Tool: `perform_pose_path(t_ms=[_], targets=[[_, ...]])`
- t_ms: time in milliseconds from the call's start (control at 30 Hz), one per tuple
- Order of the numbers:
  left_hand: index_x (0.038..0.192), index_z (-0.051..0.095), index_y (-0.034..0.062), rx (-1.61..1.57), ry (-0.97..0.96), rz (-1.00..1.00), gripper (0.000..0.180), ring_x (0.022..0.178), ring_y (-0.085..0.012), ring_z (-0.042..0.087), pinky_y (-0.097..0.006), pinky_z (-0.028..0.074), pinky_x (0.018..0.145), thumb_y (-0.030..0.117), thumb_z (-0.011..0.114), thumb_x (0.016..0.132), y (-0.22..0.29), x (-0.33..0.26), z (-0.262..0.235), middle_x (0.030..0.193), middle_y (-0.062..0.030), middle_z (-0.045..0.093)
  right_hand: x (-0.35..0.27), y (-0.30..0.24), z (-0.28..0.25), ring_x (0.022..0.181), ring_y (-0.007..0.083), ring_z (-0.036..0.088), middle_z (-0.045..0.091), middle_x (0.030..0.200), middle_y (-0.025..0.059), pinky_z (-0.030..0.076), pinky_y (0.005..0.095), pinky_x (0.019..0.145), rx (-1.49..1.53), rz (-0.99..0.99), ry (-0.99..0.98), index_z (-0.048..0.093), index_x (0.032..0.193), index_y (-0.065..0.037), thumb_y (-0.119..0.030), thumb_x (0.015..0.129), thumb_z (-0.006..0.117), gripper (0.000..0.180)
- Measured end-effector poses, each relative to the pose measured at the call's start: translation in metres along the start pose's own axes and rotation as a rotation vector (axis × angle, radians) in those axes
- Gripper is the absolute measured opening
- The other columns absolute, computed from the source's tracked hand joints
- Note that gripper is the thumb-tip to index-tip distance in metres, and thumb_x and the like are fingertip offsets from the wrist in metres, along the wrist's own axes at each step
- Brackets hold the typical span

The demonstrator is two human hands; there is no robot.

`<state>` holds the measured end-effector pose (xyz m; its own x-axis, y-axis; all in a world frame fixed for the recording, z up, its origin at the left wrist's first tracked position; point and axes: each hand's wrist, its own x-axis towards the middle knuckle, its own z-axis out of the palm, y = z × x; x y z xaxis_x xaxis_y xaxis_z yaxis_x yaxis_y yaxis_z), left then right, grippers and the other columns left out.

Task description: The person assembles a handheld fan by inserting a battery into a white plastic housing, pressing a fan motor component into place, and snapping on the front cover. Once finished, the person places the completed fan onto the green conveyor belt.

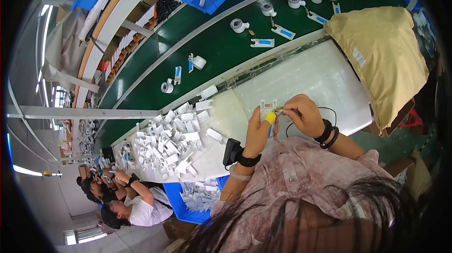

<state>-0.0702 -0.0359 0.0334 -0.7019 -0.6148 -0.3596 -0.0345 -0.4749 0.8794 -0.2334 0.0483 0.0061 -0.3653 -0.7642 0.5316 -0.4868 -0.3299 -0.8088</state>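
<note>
My left hand is closed on a small white plastic housing, whose two-pronged end sticks up past the fingers. Yellow wrapping covers a fingertip of that hand. Just to the right, my right hand pinches a small, thin, yellowish piece against the housing's edge; its exact kind is too small to make out. Reddish wires hang below, between the two hands. Both hands are above the near edge of the pale worktop.
Loose white plastic parts are heaped at left, above a blue bin of similar pieces. A green conveyor carries round white units wired to blue-striped housings. A yellow sack stands right. Co-workers sit at lower left.
</note>
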Motion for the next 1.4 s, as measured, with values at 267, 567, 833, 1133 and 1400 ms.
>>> perform_pose_path(t_ms=[267, 567, 833, 1133, 1400], targets=[[0.129, 0.042, 0.0036, 0.124, 0.014, 0.087, 0.041, 0.064, -0.0085, 0.052, -0.024, 0.046, 0.053, -0.003, 0.045, 0.088, 0.002, -0.011, 0.012, 0.088, -0.0044, 0.057, -0.003, 0.000, 0.000, 0.080, 0.0254, 0.059, 0.065, 0.086, 0.0052, 0.046, 0.0353, 0.075, 0.007, -0.135, -0.017, 0.067, 0.089, -0.008, -0.005, 0.074, 0.075, 0.017], [0.125, 0.044, 0.0014, 0.287, -0.009, 0.115, 0.038, 0.065, -0.0070, 0.052, -0.022, 0.045, 0.056, 0.001, 0.047, 0.087, 0.005, -0.016, 0.018, 0.085, -0.0025, 0.056, -0.005, 0.000, 0.000, 0.083, 0.0256, 0.056, 0.063, 0.089, 0.0038, 0.046, 0.0345, 0.074, 0.011, -0.170, 0.018, 0.069, 0.090, -0.009, -0.003, 0.068, 0.078, 0.024], [0.119, 0.046, -0.0002, 0.286, 0.005, 0.144, 0.032, 0.064, -0.0077, 0.051, -0.022, 0.043, 0.056, 0.003, 0.046, 0.088, 0.002, -0.016, 0.025, 0.083, -0.0031, 0.055, -0.008, 0.002, -0.005, 0.083, 0.0241, 0.056, 0.063, 0.087, 0.0025, 0.045, 0.0358, 0.077, -0.003, -0.178, 0.022, 0.070, 0.090, -0.010, -0.004, 0.069, 0.078, 0.023], [0.114, 0.048, -0.0008, 0.404, 0.007, 0.209, 0.025, 0.066, -0.0114, 0.051, -0.026, 0.042, 0.058, 0.002, 0.046, 0.088, 0.003, -0.015, 0.027, 0.080, -0.0063, 0.055, -0.014, 0.002, -0.005, 0.079, 0.0216, 0.057, 0.063, 0.085, 0.0022, 0.045, 0.0387, 0.082, -0.040, -0.155, 0.029, 0.070, 0.090, -0.011, -0.004, 0.071, 0.078, 0.021], [0.113, 0.048, -0.0018, 0.375, 0.016, 0.218, 0.025, 0.068, -0.0127, 0.052, -0.026, 0.042, 0.059, 0.002, 0.046, 0.088, -0.001, -0.016, 0.026, 0.080, -0.0065, 0.054, -0.012, 0.003, -0.005, 0.081, 0.0249, 0.056, 0.062, 0.084, 0.0041, 0.046, 0.0358, 0.077, -0.031, -0.156, 0.006, 0.069, 0.089, -0.009, -0.002, 0.070, 0.078, 0.022]])
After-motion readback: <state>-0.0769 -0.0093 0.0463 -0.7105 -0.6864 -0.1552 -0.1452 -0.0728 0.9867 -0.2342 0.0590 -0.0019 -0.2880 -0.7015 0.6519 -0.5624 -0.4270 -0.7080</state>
